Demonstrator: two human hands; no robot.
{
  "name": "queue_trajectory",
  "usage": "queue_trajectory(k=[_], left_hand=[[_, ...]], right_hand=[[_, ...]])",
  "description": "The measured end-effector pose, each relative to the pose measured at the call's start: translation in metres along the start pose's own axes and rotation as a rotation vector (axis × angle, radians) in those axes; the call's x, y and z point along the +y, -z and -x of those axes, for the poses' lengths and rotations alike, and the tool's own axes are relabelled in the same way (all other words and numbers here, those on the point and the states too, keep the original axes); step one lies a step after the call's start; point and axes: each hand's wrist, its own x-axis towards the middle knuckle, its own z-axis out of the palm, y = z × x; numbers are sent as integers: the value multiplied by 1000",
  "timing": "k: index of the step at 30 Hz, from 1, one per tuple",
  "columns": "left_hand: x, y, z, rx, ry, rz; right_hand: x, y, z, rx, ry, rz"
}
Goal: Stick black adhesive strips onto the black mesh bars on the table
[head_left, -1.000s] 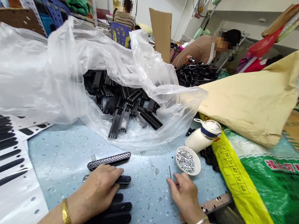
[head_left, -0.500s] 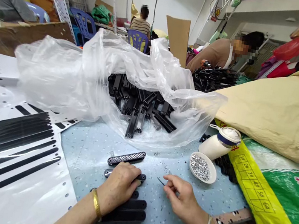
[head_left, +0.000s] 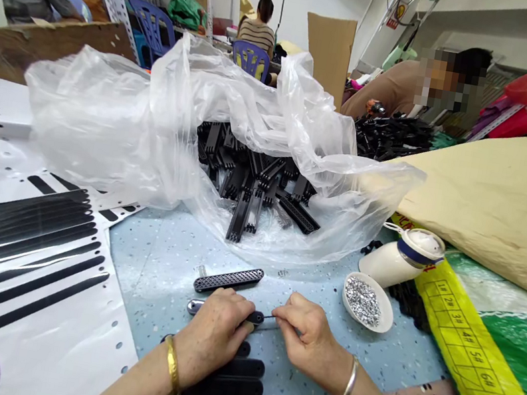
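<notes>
My left hand (head_left: 217,331), with a gold bangle at its wrist, is closed on a black bar (head_left: 255,317) with rounded, holed ends. My fingers cover the bar's middle. In a pinch, my right hand (head_left: 305,334) holds a thin dark rod (head_left: 270,317) whose tip meets the bar's right end. Just beyond the left hand lies a black bar with a diamond pattern (head_left: 229,280). Several smooth black bars (head_left: 231,388) lie side by side under the left wrist, partly hidden. A white dish (head_left: 386,324) of small silvery metal pieces (head_left: 362,300) stands right of my right hand.
A clear plastic bag (head_left: 166,141) spills black bars (head_left: 241,210) at the back. Long black strips (head_left: 42,282) lie on a white sheet (head_left: 85,356) at left. A white lidded flask (head_left: 383,265) stands behind the dish. A co-worker (head_left: 388,87) leans in at back right.
My right hand has moved left, bringing the rod's tip to the bar's right end. The left hand keeps its hold on the bar. The view has shifted slightly.
</notes>
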Motion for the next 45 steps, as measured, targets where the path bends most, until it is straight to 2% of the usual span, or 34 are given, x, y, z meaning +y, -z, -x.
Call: queue_trajectory(k=[16, 19, 24, 31, 36, 39, 42, 45], left_hand=[[0, 0, 0, 1, -2, 6], [1, 1, -1, -9, 6, 17], [1, 1, -1, -8, 0, 51], [1, 3, -2, -14, 16, 58], [1, 4, -3, -27, 53, 89], [1, 4, -2, -22, 44, 94], [0, 3, -2, -10, 24, 88], [0, 3, -2, -13, 19, 84]], right_hand=[[5, -8, -3, -23, 5, 16], [9, -9, -5, -44, -31, -37], [15, -11, -18, -153, -151, -209], [15, -9, -22, -182, -186, -317], [11, -7, -11, -106, -147, -258], [21, -4, 2, -62, -197, -233], [43, 1, 21, 84, -267, -45], [55, 9, 37, 160, -209, 226]])
